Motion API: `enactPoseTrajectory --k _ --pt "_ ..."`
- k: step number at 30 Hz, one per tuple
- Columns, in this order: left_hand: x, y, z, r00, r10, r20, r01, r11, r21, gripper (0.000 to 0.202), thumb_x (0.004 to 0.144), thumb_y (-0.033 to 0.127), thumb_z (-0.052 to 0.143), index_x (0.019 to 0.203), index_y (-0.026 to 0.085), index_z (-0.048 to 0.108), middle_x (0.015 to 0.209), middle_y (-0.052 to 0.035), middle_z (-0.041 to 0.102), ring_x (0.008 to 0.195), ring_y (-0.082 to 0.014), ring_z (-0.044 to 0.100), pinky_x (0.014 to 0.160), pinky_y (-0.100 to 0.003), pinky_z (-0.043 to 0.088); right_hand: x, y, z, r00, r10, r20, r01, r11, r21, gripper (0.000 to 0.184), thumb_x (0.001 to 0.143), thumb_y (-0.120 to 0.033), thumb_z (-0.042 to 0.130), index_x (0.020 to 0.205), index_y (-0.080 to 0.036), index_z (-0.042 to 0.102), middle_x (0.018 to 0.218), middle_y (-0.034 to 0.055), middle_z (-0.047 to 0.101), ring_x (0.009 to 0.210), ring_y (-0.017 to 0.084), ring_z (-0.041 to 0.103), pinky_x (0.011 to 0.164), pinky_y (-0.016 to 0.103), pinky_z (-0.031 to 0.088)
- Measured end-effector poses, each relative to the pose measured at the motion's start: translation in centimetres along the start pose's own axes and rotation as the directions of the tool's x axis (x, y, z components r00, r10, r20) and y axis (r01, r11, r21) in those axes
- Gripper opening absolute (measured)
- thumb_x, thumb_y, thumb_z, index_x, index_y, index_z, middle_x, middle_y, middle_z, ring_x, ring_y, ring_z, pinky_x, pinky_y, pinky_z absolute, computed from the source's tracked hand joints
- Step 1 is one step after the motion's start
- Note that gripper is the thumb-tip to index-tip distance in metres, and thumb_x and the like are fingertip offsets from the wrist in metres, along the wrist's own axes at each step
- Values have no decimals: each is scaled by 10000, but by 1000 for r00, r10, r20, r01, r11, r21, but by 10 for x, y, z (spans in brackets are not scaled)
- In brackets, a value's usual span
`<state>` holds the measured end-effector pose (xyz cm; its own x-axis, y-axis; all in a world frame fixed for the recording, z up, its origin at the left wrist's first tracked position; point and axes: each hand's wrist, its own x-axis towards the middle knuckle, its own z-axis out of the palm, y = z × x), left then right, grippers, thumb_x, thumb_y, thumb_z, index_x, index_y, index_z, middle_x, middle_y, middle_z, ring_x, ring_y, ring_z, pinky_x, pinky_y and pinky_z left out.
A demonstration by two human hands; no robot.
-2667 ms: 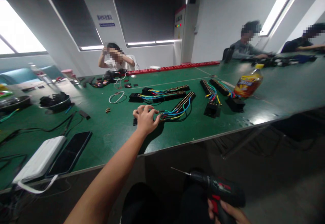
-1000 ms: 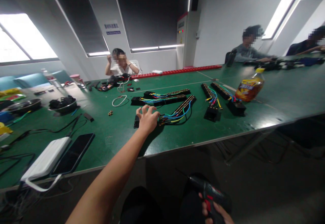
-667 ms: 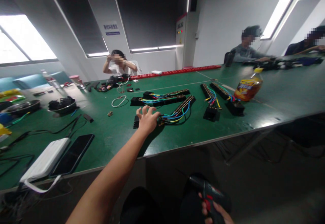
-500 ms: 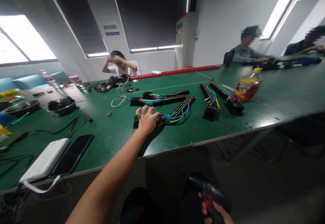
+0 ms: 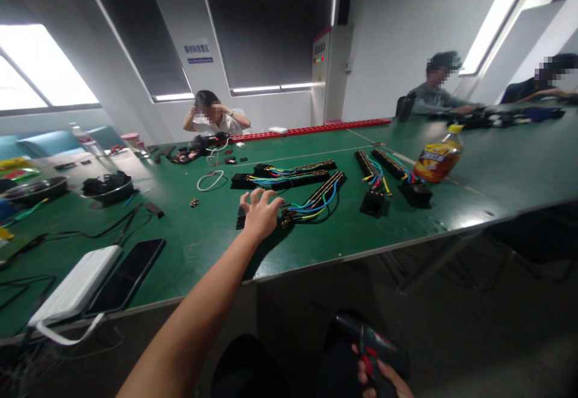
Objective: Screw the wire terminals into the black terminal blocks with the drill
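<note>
The drill (image 5: 376,336) points left, its long axis aslant.

Black wired strip (image 5: 326,188), flat on the green table (image 5: 203,238) — black-and-red drill (image 5: 378,345) below.

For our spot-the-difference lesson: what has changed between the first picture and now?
The right hand has shifted left with the drill, whose rear end swung left. Nothing was visibly taken or released. The left hand stays over the black box; the wired strips lie unmoved.
</note>
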<state>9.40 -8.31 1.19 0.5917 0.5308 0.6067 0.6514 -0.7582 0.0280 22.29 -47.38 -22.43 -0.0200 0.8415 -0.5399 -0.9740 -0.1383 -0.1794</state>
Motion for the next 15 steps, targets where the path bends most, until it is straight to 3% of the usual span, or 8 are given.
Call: enactPoseTrajectory --k 3,6,10,15 --pt "-1 -5 -2 999 -29 -29 29 1000 0 292 907 187 497 1084 327 683 1200 -59 654 1257 -320 379 1057 -605 121 0 1 -1 1000 -18 -6 19 1000 12 413 630 -270 903 1003 -181 749 784 30 712 640 112 627 545 197 492" --pt "-2 -12 -8 999 -29 -38 28 999 -35 259 958 271 451 1080 267 680 1099 -86 687 1138 -296 485 1027 -554 212 2 2 -4 999 -30 -12 30 999 29 379 695 -254 862 1041 -166 735 817 39 725 700 113 660 585 188 499" --pt "9 -9 -14 991 123 47 -118 988 -101 285 966 399 472 1038 235 694 1075 -93 689 1051 -264 543 927 -426 359 7 2 -7 999 -34 11 34 999 37 388 695 -262 865 1041 -145 733 796 45 742 681 110 673 579 184 494" --pt "36 15 -10 873 417 252 -362 902 -237 296 897 435 607 1128 263 674 1138 -72 678 1061 -243 588 900 -358 420 15 2 -14 997 -53 60 51 998 22 421 677 -290 875 1034 -122 731 803 58 748 705 116 678 570 175 482"
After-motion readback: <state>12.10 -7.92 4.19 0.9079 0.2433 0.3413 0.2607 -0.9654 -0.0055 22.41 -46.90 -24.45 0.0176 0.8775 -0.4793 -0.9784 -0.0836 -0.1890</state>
